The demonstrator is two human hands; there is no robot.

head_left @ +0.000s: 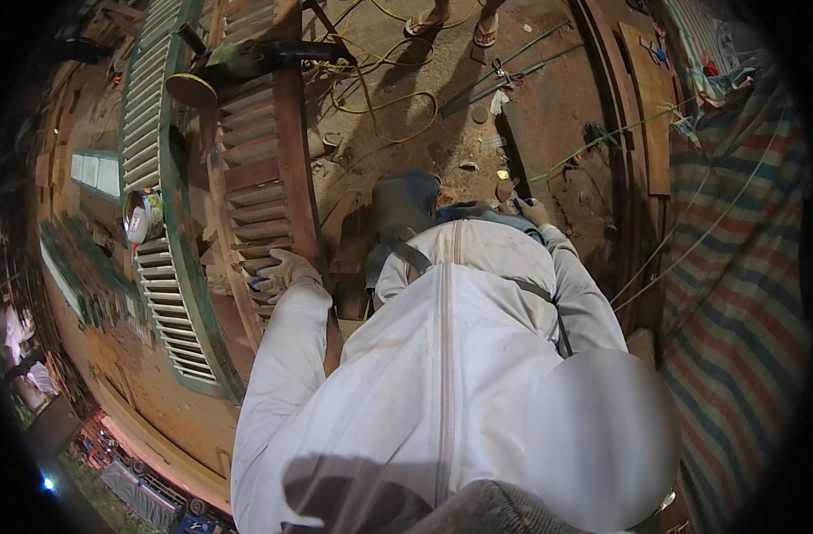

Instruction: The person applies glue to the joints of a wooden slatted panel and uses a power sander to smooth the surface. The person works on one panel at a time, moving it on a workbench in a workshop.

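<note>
My left hand, in a pale glove with dark blue patches at the fingers, rests on the brown louvred wooden shutter. Its fingers are apart over the slats near the shutter's right-hand frame. Beyond it, a power tool with a round yellow disc and a dark body lies across the shutters. My right hand, gloved the same way, is low beside my right knee. Some blue shows at its fingertips; whether it holds anything is too small to make out.
A green-framed shutter with pale slats lies farther left, with a tin on it. A yellow cord loops over the dirt floor. Another person's sandalled feet stand ahead. Striped sheeting hangs at right.
</note>
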